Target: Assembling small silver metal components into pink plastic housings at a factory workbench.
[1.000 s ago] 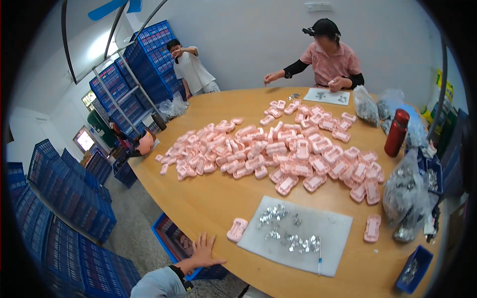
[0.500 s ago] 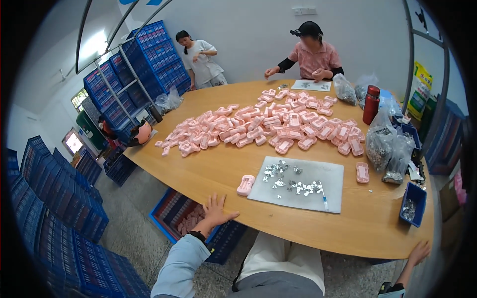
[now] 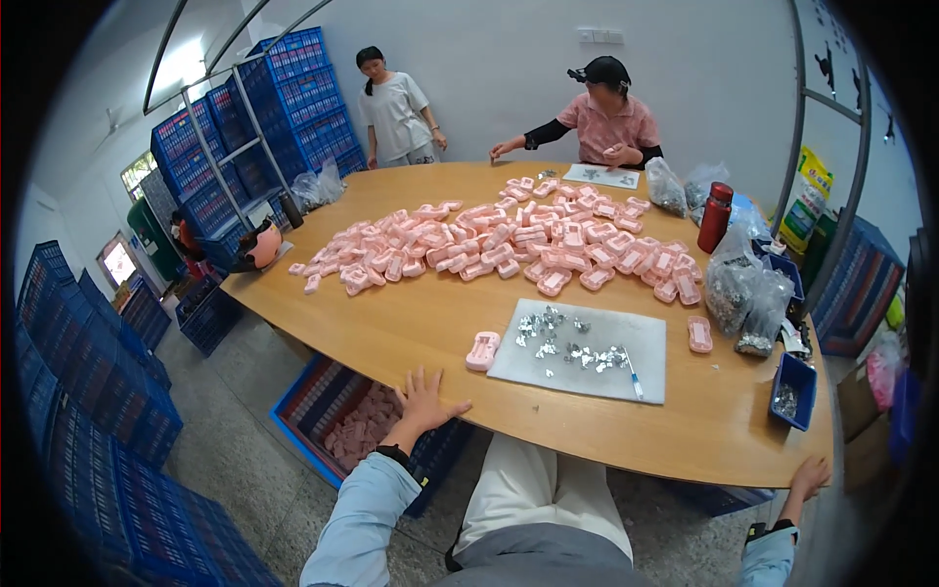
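My left hand (image 3: 427, 403) lies flat with spread fingers on the near edge of the wooden table (image 3: 381, 338), holding nothing. My right hand (image 3: 810, 476) rests on the table's near right corner, its fingers stretched out and nothing visible in them. Between them, a white foam mat (image 3: 631, 331) carries scattered small silver metal pieces (image 3: 599, 360) and a thin blue-and-white pen-like tool (image 3: 635, 377). Against the mat's left side is a pink plastic casing (image 3: 482, 350). Behind the mat spreads a big pile of similar pink casings (image 3: 489, 240).
A blue bin (image 3: 793, 391) with metal parts, bags of parts (image 3: 732, 284) and a red bottle (image 3: 715, 217) stand right. Below my left hand is a blue crate (image 3: 303, 430) of pink pieces. Across the table are a seated person (image 3: 611, 122) and a standing person (image 3: 396, 112).
The view has shifted slightly. Both my hands stay on the table edge. The standing person has lowered their arms; the seated person's arm reaches farther out over the table.
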`<state>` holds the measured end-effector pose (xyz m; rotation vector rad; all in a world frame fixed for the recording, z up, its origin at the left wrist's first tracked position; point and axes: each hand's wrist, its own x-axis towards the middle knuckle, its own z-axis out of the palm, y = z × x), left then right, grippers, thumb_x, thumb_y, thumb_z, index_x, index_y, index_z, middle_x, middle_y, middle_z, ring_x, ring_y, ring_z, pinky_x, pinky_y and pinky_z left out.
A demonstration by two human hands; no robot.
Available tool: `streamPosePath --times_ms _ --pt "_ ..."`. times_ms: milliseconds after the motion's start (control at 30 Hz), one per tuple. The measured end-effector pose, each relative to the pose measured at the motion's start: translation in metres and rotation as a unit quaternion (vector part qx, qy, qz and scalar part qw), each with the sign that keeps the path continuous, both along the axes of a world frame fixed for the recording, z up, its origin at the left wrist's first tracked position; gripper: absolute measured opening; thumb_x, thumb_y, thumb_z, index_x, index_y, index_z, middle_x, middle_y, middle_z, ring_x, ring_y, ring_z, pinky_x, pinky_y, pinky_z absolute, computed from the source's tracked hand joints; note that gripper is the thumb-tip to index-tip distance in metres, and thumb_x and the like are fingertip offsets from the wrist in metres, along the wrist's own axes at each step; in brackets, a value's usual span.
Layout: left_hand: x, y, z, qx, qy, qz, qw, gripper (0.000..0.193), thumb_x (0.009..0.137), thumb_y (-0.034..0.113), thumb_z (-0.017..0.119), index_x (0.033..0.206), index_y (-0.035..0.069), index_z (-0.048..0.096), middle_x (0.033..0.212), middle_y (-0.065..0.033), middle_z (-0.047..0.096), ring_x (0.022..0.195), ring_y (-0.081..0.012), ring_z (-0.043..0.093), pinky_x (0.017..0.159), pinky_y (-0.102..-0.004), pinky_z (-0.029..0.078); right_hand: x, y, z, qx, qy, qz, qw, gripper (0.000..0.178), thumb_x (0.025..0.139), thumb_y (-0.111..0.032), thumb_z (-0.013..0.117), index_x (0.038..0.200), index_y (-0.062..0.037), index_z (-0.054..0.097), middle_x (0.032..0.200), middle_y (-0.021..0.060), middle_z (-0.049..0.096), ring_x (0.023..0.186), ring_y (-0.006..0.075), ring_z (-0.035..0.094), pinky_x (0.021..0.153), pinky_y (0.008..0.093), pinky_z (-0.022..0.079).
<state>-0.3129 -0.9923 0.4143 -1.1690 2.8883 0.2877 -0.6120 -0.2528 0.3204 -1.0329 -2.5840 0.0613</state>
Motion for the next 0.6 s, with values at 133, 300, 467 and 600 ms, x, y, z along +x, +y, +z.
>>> streamPosePath --times_ms 133,300,467,600 --pt "0.002 -0.001 -0.002 -0.002 0.017 0.001 1.000 0.100 0.061 0.073 0.050 0.135 0.013 0.020 0.140 -0.0196 0.006 0.129 -0.0388 0.000 0.099 -0.0574 0.000 -0.003 0.003 0.001 -0.012 0.031 0.010 0.999 0.047 0.085 -0.041 0.039 0.125 -0.0171 0.039 0.134 0.0084 0.030 0.124 0.0255 0.027 0.089 0.0541 0.032" --pt "0.002 -0.008 -0.005 -0.016 0.028 -0.002 0.999 0.095 0.065 0.071 0.048 0.135 0.011 0.021 0.140 -0.0200 0.009 0.129 -0.0384 0.003 0.100 -0.0562 0.001 0.012 -0.021 0.028 -0.002 -0.007 0.018 1.000 0.046 0.084 -0.038 0.041 0.125 -0.0153 0.040 0.133 0.0090 0.032 0.123 0.0271 0.028 0.090 0.0520 0.031" --pt "-0.006 -0.052 -0.017 -0.055 0.068 -0.063 0.994 0.081 0.074 0.063 0.043 0.131 0.007 0.028 0.136 -0.0167 0.022 0.127 -0.0331 0.015 0.100 -0.0528 0.009 0.025 -0.035 0.045 0.004 -0.028 0.024 0.999 0.046 0.084 -0.035 0.045 0.123 -0.0113 0.043 0.128 0.0141 0.037 0.121 0.0303 0.029 0.096 0.0457 0.028" --pt "-0.028 -0.074 -0.017 -0.073 0.111 0.004 0.991 0.074 0.077 0.060 0.041 0.128 0.007 0.032 0.135 -0.0148 0.026 0.126 -0.0304 0.020 0.100 -0.0510 0.012 0.011 0.008 0.009 0.049 -0.022 0.045 0.998 0.045 0.084 -0.032 0.046 0.122 -0.0065 0.043 0.127 0.0155 0.038 0.121 0.0303 0.029 0.096 0.0435 0.029"
